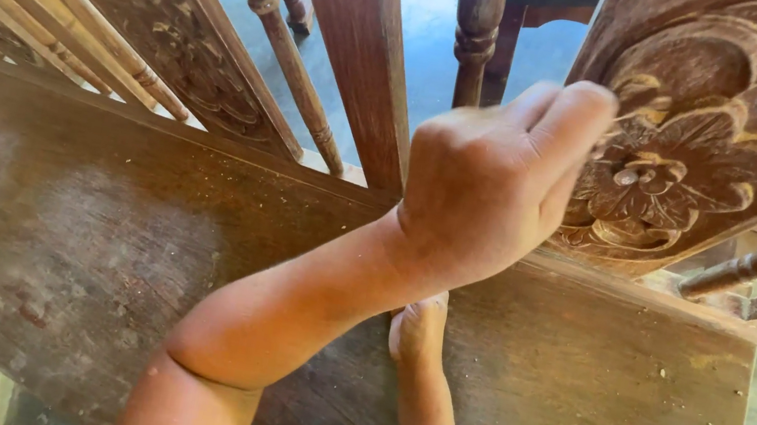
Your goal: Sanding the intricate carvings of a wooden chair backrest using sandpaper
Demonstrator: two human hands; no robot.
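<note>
Against the brown carved wooden panel with a raised flower (699,141), at the upper right, the left hand (493,185) is curled, its fingers (567,121) pressed together on the carving. Whether they pinch anything cannot be told. The right hand (419,329) lies beneath that forearm on the dusty flat wooden board (76,227), fingers hidden. Turned wooden spindles (271,27) stand behind.

Carved panel (709,142) stands right of upright post (361,60), behind flat board (96,230).
</note>
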